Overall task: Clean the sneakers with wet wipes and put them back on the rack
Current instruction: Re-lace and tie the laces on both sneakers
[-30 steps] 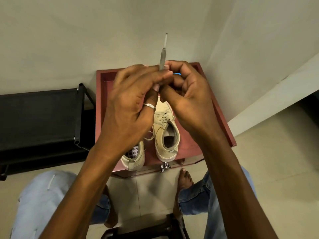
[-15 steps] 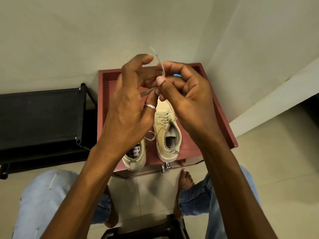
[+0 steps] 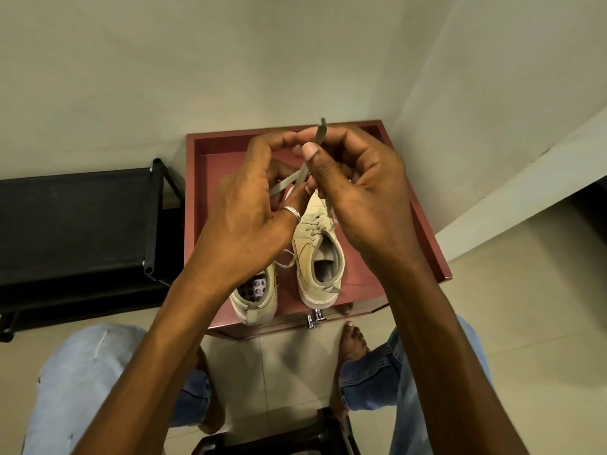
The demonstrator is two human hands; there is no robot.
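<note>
Above the far half of the red-brown cabinet top point(image 3: 423, 231), a beige shoelace point(image 3: 289, 182) is being worked between both hands. It is being pinched between the thumb and fingers of the right hand point(image 3: 361, 198), with its tip sticking up past the knuckles. Another stretch is being gripped by the curled fingers of the left hand point(image 3: 243, 218), on which a ring point(image 3: 292, 212) is being worn. The lace is being led down to the laced sneaker point(image 3: 317, 257), which is standing near the middle of the top with its heel toward the near edge. The second sneaker point(image 3: 258, 298) is being kept just beside it, toward the left edge.

Neither sneaker is being held on the black rack point(image 3: 82, 218) left of the cabinet, and no wipe is being shown. Whether the wiping is finished therefore cannot be told, and the return to the rack is judged outstanding.

Against the frame a second earlier, far less lace end is being left above the fingers: it was long and upright then, and is short and leaning now. The left forefinger, lifted half a second ago, is being curled down to the right fingertips. Two lace stretches seem to be crossing between the palms.
</note>
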